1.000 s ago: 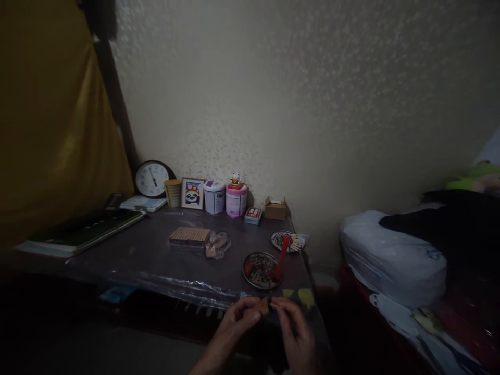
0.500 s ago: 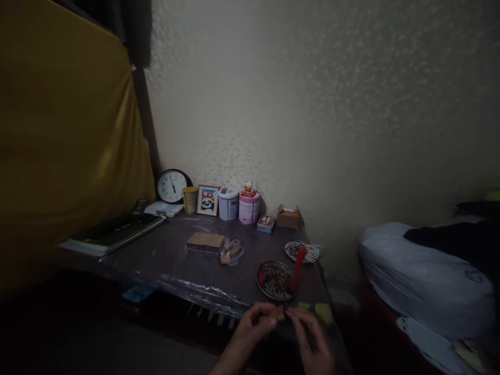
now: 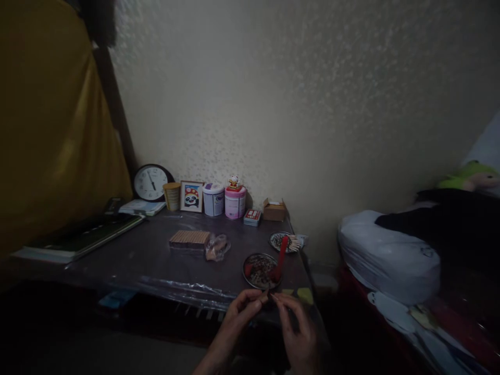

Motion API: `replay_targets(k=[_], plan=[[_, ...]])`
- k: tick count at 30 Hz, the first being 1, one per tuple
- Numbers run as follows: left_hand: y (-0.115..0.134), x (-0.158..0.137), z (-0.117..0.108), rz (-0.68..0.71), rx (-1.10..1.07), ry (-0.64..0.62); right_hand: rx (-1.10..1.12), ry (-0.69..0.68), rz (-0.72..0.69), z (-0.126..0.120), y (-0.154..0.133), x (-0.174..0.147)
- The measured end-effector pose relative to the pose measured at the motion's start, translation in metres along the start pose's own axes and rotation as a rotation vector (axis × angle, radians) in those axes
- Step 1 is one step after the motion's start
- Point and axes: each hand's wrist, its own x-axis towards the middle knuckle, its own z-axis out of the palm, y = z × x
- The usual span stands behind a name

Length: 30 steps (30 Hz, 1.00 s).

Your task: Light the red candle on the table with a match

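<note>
**Both hands pinch a small brown piece at the table's near edge**

Where the table's front edge meets the bottom of the view, the left hand and the right hand come together, fingertips narrowed onto a small brown piece held between them. Its shape is too dim to make out; it sits just in front of the round dish, likely kept close to it so each hand can work without reaching. A red tool leans across that dish toward a second dish behind, which carries pale sticks.

Further left lie a flat block of tan sticks and a crumpled clear wrapper touching its end. The table is dark and covered in glossy plastic film. Along the speckled wall stand a clock, a yellow cup, a panda picture, 2 tubs and a cardboard box. Books rest at the far left, beneath a yellow cloth. To the right, a white bundle lies on bedding.
</note>
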Motion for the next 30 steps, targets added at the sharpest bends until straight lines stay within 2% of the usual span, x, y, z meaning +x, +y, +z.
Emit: replay_targets(k=[6, 13, 18, 21, 23, 27, 30], plan=[[0.000, -0.003, 0.009, -0.013, -0.055, 0.003, -0.006, 0.101, 0.013, -0.004, -0.004, 0.001], [-0.006, -0.001, 0.011, 0.005, -0.059, -0.037, -0.071, 0.045, -0.052, -0.006, 0.000, 0.004], [-0.006, -0.002, 0.013, -0.009, -0.096, -0.029, -0.104, 0.124, -0.084, -0.015, -0.006, 0.004], [-0.007, -0.004, 0.013, 0.011, -0.092, -0.042, -0.143, 0.013, -0.132, -0.013, 0.000, 0.002], [-0.009, -0.004, 0.011, 0.016, -0.107, -0.047, -0.178, -0.085, -0.092, -0.010, 0.012, 0.001], [-0.011, -0.003, 0.008, -0.008, -0.141, -0.058, -0.113, 0.038, 0.144, -0.011, 0.032, 0.003], [-0.009, -0.004, 0.010, 0.005, -0.131, -0.032, -0.063, 0.108, 0.228, -0.018, 0.035, 0.002]])
